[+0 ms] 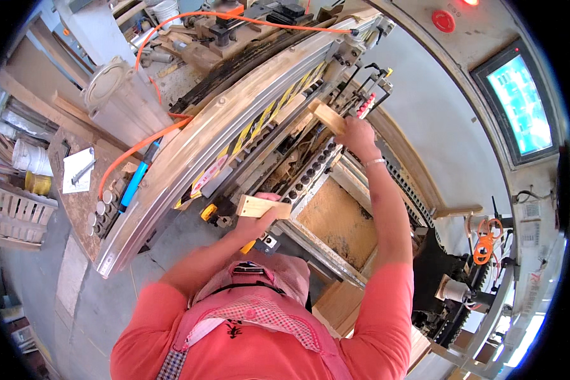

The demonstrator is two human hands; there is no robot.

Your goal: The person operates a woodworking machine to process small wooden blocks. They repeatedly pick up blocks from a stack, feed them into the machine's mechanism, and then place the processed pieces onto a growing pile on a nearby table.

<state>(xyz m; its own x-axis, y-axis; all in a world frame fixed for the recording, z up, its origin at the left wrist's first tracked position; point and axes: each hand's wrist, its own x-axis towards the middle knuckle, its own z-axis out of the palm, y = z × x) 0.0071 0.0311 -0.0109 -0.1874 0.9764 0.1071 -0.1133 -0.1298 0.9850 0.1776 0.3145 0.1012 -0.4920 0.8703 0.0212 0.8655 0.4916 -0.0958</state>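
My left hand (258, 225), low and near my body, is closed around a short pale wooden block (254, 206) that has small dark holes in its face. Farther off and to the right, my right hand (359, 135) grips a second wooden block (327, 116) by its near end. That block is held over the machine bed, beside a row of round black knobs (310, 172). Whether it touches the machine, I cannot tell. A metal-framed bay with sawdust (339, 218) lies between my forearms.
A long machine beam (234, 104) with a yellow-black striped strip (259, 126) crosses ahead. An orange hose (123, 155) and blue air gun (133, 187) lie left. At right are a lit screen (519, 101), a red button (443, 21) and coiled orange tubing (484, 244).
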